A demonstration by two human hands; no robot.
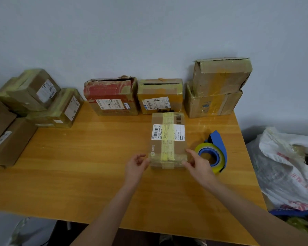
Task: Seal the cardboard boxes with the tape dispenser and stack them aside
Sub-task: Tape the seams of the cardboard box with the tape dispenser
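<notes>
A small cardboard box [168,139] lies flat on the wooden table [89,157], with a yellow tape strip along its top and a white shipping label. My left hand [136,166] touches its near left corner with curled fingers. My right hand [196,163] holds the near right corner, thumb on the edge. The blue tape dispenser [214,150] with a yellowish roll lies on the table just right of the box, behind my right hand.
Taped boxes are stacked at the left [34,100]. Along the wall stand a red-printed box [112,95], a yellow-taped box [160,95] and two stacked boxes [217,87]. A white plastic bag [288,167] sits off the table's right edge.
</notes>
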